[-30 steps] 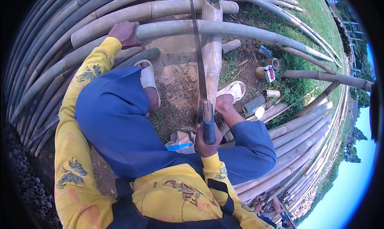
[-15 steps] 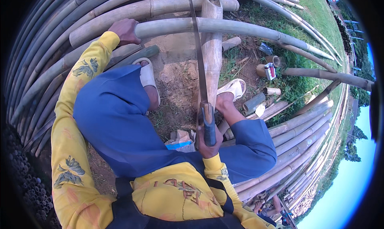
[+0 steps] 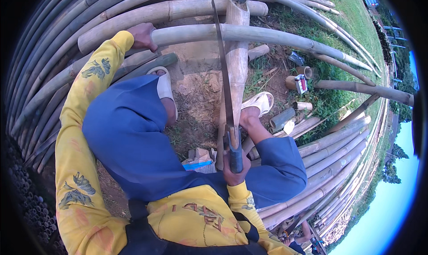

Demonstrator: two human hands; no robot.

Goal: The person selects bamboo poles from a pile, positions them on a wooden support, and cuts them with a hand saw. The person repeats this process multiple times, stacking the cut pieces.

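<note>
My left hand (image 3: pixel 142 36) is wrapped round the left end of a pale bamboo pole (image 3: pixel 276 36), which runs crosswise in front of me. In my right hand (image 3: pixel 233 171) is the dark handle of a handsaw (image 3: pixel 225 77). Its long narrow blade points away from me and crosses the pole, with the tip beyond it. I cannot tell how deep the teeth sit in the pole. Below the pole, a thick bamboo post (image 3: pixel 236 70) stretches away between my feet, its hollow far end facing up.
Long bamboo poles (image 3: pixel 49 72) lie stacked on the left, and more (image 3: pixel 330 161) on the right. Short cut bamboo pieces (image 3: pixel 282 117) and a small red-and-white box (image 3: pixel 301 83) are beside my right foot. A paper-like bundle (image 3: pixel 200 160) lies between my legs. Another person (image 3: pixel 294 237) is at lower right.
The saw and my right hand have drawn back slightly toward my body, so less blade extends past the pole. My left hand stays on the pole's end.
</note>
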